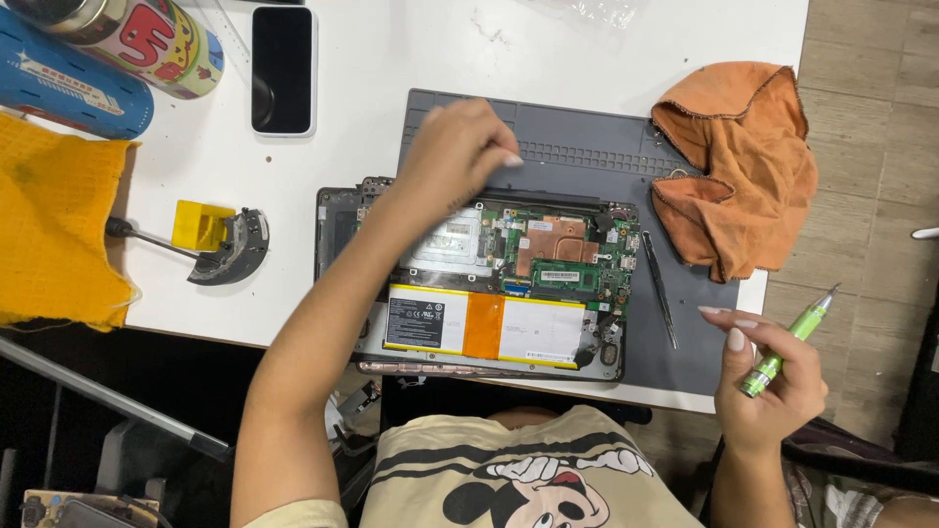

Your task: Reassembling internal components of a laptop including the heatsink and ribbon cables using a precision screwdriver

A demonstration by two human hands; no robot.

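We are pinching something small at the opened laptop's (499, 284) top edge with our left hand (455, 156) — risking shorting the exposed board; our right hand (768, 376) is gripping the green screwdriver (787, 342) loosely — it could be slipping.

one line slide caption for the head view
Left hand reaches over an opened laptop on a grey mat; right hand holds a green screwdriver.

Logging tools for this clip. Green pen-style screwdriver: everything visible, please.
The green screwdriver is a slim pen-shaped tool with a glossy lime-green barrel, a darker ribbed green grip near its lower end and a thin silvery metal tip. It looks like metal or plastic. It points up and to the right, tilted, off the table's right edge above the floor. Only the right hand touches it, fingers wrapped around the lower grip; the tip touches nothing.
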